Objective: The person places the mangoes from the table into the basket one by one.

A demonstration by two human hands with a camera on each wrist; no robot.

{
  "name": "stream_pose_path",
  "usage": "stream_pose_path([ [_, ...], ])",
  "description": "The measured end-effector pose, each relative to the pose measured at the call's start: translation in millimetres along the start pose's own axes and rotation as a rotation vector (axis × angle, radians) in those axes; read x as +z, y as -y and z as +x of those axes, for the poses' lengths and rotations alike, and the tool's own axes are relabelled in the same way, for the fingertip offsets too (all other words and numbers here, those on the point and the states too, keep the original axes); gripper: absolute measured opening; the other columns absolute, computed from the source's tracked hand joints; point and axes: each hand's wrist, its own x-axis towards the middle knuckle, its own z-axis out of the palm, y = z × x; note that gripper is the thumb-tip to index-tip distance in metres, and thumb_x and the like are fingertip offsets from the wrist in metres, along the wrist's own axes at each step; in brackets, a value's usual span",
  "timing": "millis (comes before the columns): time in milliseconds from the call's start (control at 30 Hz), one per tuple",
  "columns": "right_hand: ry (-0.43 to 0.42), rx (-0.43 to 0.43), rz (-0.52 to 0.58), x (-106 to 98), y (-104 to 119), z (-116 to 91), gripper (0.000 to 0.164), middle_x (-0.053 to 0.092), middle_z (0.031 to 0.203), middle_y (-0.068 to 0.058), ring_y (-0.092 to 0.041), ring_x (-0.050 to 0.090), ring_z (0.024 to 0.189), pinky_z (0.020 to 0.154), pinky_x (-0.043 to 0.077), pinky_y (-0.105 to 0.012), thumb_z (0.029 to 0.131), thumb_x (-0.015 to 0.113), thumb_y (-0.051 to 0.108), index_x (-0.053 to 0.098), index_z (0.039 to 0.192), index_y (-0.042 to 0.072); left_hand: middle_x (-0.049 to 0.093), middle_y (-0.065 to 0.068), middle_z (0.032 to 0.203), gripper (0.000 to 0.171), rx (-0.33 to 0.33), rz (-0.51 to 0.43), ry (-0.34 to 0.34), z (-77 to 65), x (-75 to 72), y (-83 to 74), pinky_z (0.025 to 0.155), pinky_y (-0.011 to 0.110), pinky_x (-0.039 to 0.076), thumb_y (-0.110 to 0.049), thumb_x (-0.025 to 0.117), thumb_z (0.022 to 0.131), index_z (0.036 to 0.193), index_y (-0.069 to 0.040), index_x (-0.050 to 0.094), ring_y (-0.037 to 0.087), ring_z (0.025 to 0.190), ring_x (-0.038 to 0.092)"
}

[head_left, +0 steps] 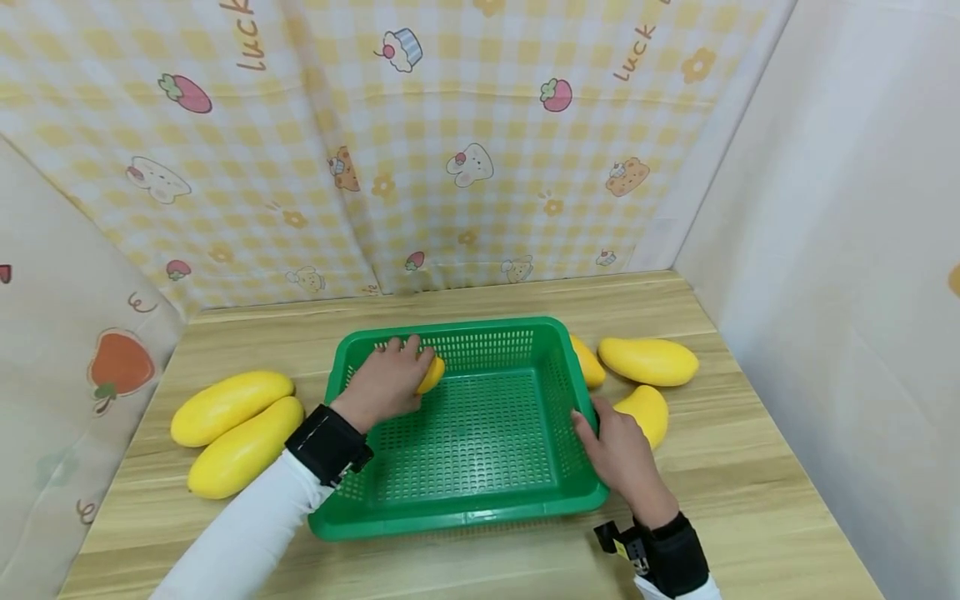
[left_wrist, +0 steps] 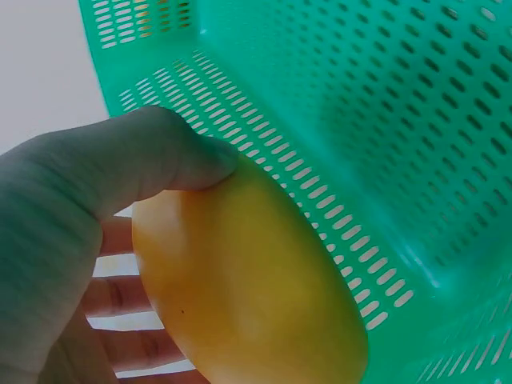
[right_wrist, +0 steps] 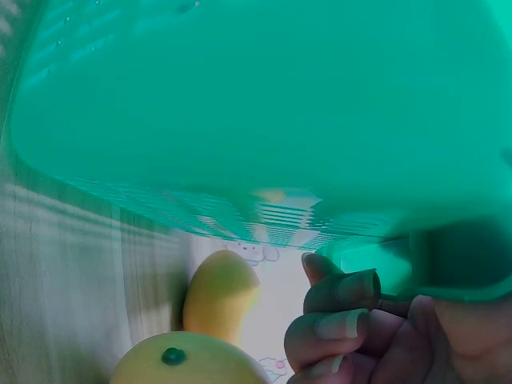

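Note:
A green plastic basket (head_left: 465,518) with slotted walls stands on the wooden table. Over its left part, my left hand (head_left: 386,379) grips a yellow mango (left_wrist: 256,280), thumb on one side and fingers on the other. From the head view, only one end of that mango shows past the fingers. My right hand (head_left: 618,450) holds the basket's right rim, its thumb on the inner side and its fingers curled under the outside, as the right wrist view shows.
Two yellow mangoes, an upper one (head_left: 232,407) and a lower one (head_left: 246,447), lie left of the basket. Three more lie to its right: one by the wall (head_left: 587,361), one farther out (head_left: 648,362), one beside my right hand (head_left: 647,414). A patterned cloth (head_left: 465,208) hangs behind.

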Motion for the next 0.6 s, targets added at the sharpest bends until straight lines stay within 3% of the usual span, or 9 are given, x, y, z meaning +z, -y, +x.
stream_pose_path([
  [367, 0.014, 0.015, 0.006, -1, 2, 1, 0.038, 0.063, 0.081, -0.01, -0.014, 0.056, 0.065, 0.056, 0.046, -0.032, 0.099, 0.053, 0.028, 0.056, 0.122, -0.002, 0.054, 0.027, 0.116, 0.057, 0.016, 0.057, 0.006, 0.3, 20.2, -1.4, 0.071, 0.054, 0.05, -0.016, 0.083, 0.07, 0.117, 0.002, 0.058, 0.045, 0.097, 0.054],
  [600, 0.011, 0.017, 0.008, -2, 3, 0, 0.039, 0.064, 0.083, -0.01, -0.015, 0.057, 0.066, 0.056, 0.046, -0.032, 0.099, 0.054, 0.028, 0.056, 0.123, -0.002, 0.054, 0.021, 0.107, 0.052, 0.019, 0.08, 0.0, -2.0, 31.9, -1.5, 0.062, 0.048, 0.05, -0.016, 0.08, 0.071, 0.115, 0.0, 0.059, 0.038, 0.092, 0.052],
])
